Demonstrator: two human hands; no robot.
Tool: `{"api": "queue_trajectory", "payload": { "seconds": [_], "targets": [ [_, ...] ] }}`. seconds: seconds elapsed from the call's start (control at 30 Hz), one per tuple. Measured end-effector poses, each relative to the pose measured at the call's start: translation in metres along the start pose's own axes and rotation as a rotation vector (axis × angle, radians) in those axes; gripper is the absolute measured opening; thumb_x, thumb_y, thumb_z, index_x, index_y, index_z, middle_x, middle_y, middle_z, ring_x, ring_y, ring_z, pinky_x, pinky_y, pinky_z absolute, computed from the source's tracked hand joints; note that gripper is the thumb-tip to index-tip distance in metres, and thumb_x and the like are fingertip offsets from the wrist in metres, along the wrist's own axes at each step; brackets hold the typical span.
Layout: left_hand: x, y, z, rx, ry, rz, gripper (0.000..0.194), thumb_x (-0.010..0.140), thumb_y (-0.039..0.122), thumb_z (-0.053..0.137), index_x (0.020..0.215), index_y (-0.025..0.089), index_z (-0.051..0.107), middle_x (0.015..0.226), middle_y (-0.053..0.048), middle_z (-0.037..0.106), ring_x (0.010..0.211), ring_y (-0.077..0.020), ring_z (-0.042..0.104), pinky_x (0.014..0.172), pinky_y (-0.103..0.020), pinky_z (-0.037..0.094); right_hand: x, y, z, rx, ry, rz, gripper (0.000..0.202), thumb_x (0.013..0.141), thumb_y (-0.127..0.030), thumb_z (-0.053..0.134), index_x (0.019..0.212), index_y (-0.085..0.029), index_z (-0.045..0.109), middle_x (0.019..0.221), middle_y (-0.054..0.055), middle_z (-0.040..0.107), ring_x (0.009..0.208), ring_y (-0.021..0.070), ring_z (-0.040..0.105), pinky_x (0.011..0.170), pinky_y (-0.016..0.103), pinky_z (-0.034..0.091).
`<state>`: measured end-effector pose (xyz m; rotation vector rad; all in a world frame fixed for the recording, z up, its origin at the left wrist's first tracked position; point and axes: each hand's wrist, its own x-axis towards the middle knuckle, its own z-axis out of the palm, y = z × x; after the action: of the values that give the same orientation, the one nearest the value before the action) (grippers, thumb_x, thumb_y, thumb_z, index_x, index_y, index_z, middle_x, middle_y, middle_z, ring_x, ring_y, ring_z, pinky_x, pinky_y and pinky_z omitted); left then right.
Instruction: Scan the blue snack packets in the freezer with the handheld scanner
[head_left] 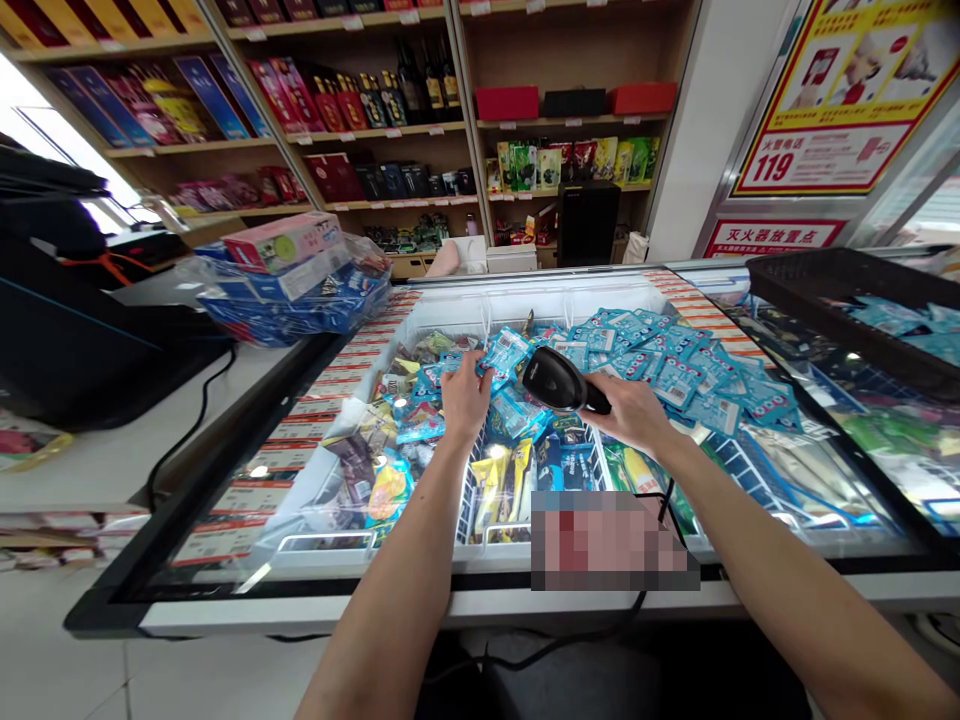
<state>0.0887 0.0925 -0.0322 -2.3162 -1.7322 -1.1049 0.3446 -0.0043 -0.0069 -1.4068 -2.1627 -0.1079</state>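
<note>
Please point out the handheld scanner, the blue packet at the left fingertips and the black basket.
Handheld scanner [553, 378]: head view, on its black head.
Blue packet [507, 349]: head view, on its printed face.
Black basket [814, 300]: head view, on its near wall.

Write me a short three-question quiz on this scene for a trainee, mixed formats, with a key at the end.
1. True or false: the right hand holds the scanner by its handle.

2. Multiple choice: what do the fingers of the left hand touch?
A. A bottle
B. A packet
C. A red box

3. Fill in the blank: the packets in the dark tray at the far right are mostly ____ in colour.

Key: 1. True; 2. B; 3. Blue
</note>
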Motion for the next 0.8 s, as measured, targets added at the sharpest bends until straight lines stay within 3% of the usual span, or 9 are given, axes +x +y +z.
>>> {"api": "queue_trajectory", "payload": {
  "seconds": [0.8],
  "targets": [
    [0.0,-0.0007,-0.0004,0.029,0.004,-0.039,0.035,0.088,0.037,0.042,0.118,0.02,0.046,0.076,-0.002,0.065,0.076,-0.0203,0.062,0.085,-0.037,0.036,0.0001,0.003,0.0032,-0.034,0.072,-0.029,0.037,0.082,-0.04,0.053,0.114,-0.021,0.052,0.093,0.003,0.068,0.076,0.0178,0.063,0.059,0.026,0.041]
  ]
}}
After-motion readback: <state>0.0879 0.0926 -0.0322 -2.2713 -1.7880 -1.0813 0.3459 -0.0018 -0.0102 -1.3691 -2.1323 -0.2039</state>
